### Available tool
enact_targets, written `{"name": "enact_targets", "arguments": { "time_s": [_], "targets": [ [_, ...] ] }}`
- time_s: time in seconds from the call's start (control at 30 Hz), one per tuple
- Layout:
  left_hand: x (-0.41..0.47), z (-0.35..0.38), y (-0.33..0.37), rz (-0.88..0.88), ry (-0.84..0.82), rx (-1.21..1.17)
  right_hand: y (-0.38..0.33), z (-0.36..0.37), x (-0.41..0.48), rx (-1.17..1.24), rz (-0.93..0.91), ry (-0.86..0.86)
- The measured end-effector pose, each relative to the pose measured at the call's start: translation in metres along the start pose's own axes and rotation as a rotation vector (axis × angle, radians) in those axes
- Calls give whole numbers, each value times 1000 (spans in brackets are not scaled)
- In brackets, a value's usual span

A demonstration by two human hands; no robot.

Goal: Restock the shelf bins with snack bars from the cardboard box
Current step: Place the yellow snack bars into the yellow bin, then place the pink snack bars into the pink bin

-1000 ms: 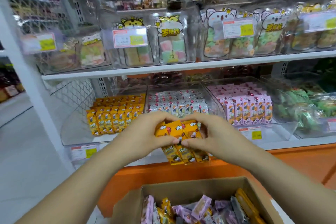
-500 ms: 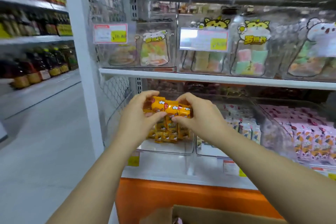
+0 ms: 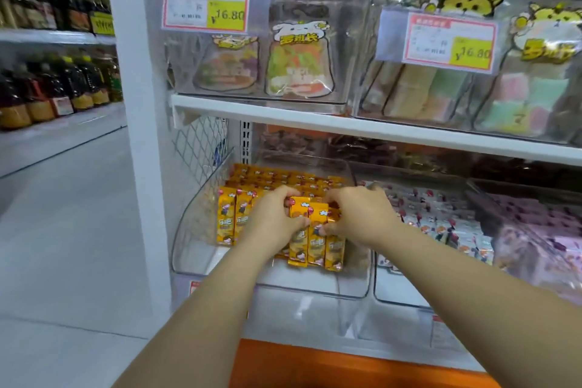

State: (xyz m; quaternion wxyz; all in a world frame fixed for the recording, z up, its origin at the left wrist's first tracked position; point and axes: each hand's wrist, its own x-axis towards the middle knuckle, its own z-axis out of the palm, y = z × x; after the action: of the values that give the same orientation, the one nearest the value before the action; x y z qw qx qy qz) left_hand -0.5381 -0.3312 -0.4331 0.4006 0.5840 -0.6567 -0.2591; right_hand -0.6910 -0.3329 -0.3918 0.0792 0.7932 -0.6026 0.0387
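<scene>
rows of orange bars (image 3: 234,214) fill the clear bin (image 3: 189,239). left hand (image 3: 274,217) and right hand (image 3: 359,217) both clutch a snack bar bundle (image 3: 315,246) at its front. bottles (image 3: 47,94) line the aisle shelves at left.

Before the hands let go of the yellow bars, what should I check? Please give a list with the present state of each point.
1. Grip: the left hand and right hand both pinch the held bars: ok.
2. Right bin: the held bars are inside the clear bin that holds the same yellow row: ok.
3. Pose: the held bars are upright, labels forward, like the row: ok.
4. Held bars resting on the bin floor: cannot tell.
5. Room in front of the row: bare floor shows at the bin's front: ok.
6. Box for the next handful: not in view, cannot tell.
</scene>
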Motion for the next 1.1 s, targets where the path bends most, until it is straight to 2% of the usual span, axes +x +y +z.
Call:
{"name": "enact_targets", "arguments": {
  "time_s": [0.2, 0.57, 0.67, 0.8, 0.93, 1.1],
  "targets": [
    [5, 25, -5, -39, -80, 132, 4, 4, 6, 53, 39, 0],
    [0, 18, -3, -43, -94, 152, 11, 3, -13, 503, 33, 136],
    [-15, 13, 7, 7, -51, 172, 14, -6, -40, 561, 6, 188],
    [-51, 9, 28, 195, 79, 169, 19, -15, -89, 614, -47, 239],
    [-103, 20, 47, 292, 76, 25, 22, -11, -142, 721, -31, 294],
    [-175, 56, 46, 164, -27, -162, 32, 22, -214, 811, 61, 240]
  ]
}}
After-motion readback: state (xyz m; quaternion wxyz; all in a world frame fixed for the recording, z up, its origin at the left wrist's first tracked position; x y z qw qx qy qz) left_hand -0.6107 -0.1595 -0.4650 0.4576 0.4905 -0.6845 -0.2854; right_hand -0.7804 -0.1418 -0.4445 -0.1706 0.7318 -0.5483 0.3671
